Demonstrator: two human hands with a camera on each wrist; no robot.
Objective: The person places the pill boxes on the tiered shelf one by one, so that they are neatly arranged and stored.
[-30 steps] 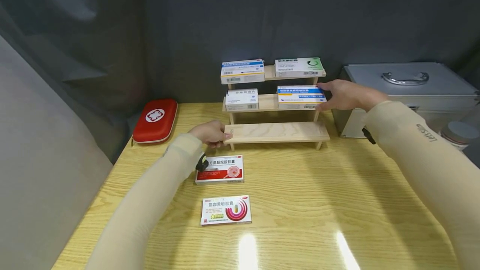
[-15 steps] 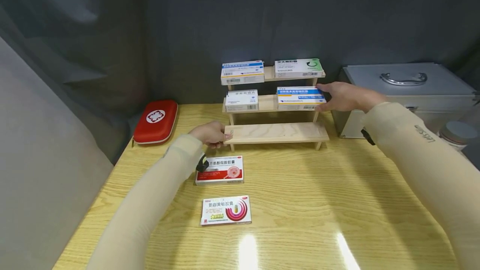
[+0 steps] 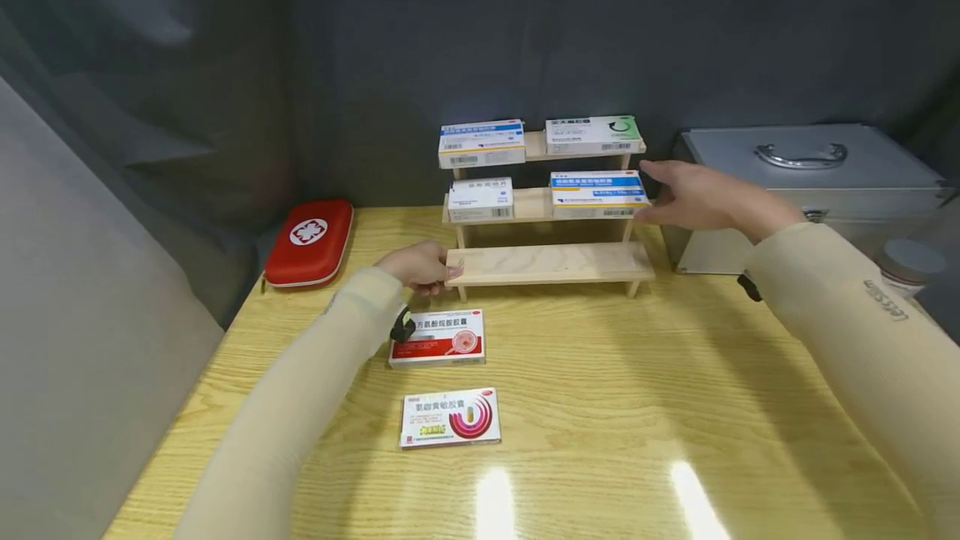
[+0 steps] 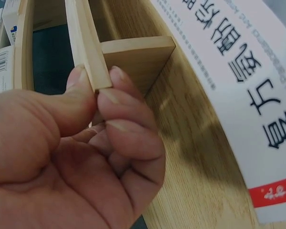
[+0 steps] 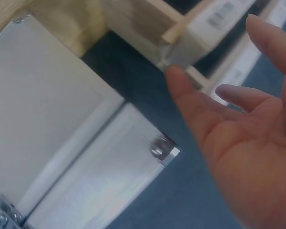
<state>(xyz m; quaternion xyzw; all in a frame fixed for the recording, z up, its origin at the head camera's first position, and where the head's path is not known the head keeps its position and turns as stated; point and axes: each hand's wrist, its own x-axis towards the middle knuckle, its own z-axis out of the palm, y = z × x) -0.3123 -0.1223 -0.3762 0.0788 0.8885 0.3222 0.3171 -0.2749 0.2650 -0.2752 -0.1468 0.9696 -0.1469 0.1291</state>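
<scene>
My left hand (image 3: 418,265) pinches the left end of the bottom step of a three-tier wooden shelf (image 3: 551,263); in the left wrist view the thumb and curled fingers close on the board's end. At the right end of the middle step lies a blue-and-white medicine box (image 3: 598,192). My right hand (image 3: 697,197) is beside that box, thumb and fingers spread, nothing in its grasp. A smaller white box (image 3: 480,198) sits at the middle step's left. On the top step are another blue-and-white box (image 3: 482,144) and a green-and-white box (image 3: 592,135).
A red-and-white medicine box (image 3: 438,338) lies before the shelf near the left forearm, with a pink-ringed white box (image 3: 450,418) closer in. A red zip case (image 3: 310,242) is at left. At right stand a silver metal case (image 3: 810,173) and a lidded jar (image 3: 909,265).
My right hand has come away from the box on the middle step, shifting slightly right with its fingers wider apart. My left hand keeps its grip on the bottom step.
</scene>
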